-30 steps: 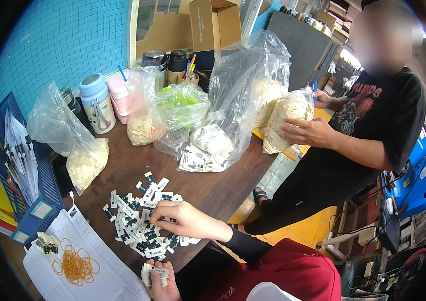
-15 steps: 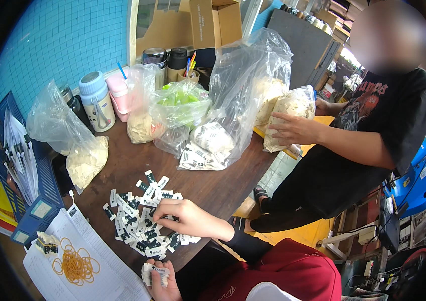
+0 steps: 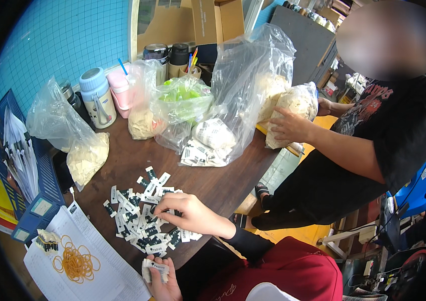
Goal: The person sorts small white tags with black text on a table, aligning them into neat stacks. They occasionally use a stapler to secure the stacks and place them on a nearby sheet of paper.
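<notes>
"Filling the middle of the view is what?"

"A dark wooden table (image 3: 188, 175), with a co-worker (image 3: 398, 130) in a black T-shirt standing past its right end."

"And the bulkiest thing on top?"

"A tall clear plastic bag (image 3: 248, 65) near the far right. Then come paper sheets (image 3: 105, 273) at the near left, beside a blue file rack (image 3: 30, 222)."

"Where are the labels?"

"A loose pile of black-and-white labels (image 3: 137, 223) lies on bare wood, near the table's close edge."

"Is a hand there?"

"Yes, the right hand (image 3: 157, 215), at the pile's right side. Its thumb and forefinger are nearly together; I can't tell whether they pinch a label."

"Anything smaller?"

"A tangle of orange rubber bands (image 3: 76, 261), lying on the sheets."

"And the smallest?"

"A neat stack of labels (image 3: 153, 271), below the pile, clasped firmly in the curled left hand (image 3: 165, 281)."
</notes>
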{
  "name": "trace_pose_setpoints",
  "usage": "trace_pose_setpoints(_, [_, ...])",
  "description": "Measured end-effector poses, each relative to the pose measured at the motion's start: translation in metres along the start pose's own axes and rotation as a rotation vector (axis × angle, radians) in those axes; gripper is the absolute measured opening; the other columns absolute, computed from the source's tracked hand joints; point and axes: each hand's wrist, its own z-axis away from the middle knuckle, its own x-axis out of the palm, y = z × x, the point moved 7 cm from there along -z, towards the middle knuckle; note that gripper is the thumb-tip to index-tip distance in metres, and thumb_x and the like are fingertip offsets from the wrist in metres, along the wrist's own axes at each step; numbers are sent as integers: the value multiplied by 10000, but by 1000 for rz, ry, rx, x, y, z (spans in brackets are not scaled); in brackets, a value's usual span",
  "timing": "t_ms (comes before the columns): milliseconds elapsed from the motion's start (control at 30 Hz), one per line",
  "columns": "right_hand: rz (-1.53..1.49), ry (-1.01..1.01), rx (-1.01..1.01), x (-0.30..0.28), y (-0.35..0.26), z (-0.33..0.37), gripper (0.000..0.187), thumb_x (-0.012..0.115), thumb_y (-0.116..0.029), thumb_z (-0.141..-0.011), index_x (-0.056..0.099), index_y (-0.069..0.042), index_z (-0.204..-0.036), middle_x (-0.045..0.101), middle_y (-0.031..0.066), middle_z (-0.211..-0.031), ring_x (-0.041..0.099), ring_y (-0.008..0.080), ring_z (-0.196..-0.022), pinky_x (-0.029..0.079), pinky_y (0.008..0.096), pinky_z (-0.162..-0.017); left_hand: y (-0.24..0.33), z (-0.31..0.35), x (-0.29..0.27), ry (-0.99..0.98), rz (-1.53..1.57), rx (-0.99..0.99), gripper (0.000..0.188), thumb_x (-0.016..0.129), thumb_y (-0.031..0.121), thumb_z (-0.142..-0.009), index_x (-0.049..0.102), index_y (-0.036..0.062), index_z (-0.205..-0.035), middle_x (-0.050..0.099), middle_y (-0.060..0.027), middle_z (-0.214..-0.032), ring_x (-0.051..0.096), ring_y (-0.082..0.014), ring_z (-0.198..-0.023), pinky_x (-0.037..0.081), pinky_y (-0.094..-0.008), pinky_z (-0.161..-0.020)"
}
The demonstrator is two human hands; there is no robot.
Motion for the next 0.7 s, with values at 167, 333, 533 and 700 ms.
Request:
trace_pose_setpoints(167, [23,104,16,-10,0,-3,92,699,-23,-867,685,-5,-956,704,112,-915,686,281,-883,541,370,-776,17,-6,23,-35,52,15,367,556,228,-1049,487,46,-1360,593,-72,-1166,605,-162,-1098,499,-360,-1093])
trace_pose_setpoints(333, [-14,140,63,-15,-3,-2,87,725,-18,-862,715,-18,-948,703,93,-903,685,232,-860,531,330,-766,45,-17,68,-46,-301,228,383,545,177,-1057,465,15,-1395,590,-75,-1168,596,-161,-1073,484,-359,-1075])
trace_pose_setpoints(533, [5,240,78,-11,-11,1,124,726,86,-777,721,24,-884,689,110,-924,656,201,-877,509,301,-806,27,-34,98,-231,39,32,364,574,166,-1042,528,-13,-1355,637,-120,-1192,623,-236,-1156,437,-476,-1133])
trace_pose_setpoints(700, [52,164,-99,18,-19,-1,212,773,65,-703,770,-29,-892,691,84,-961,645,235,-901,498,329,-788,8,-43,99,-261,161,-166,420,600,172,-1029,482,-21,-1383,606,-149,-1271,582,-282,-1257,444,-441,-1146])
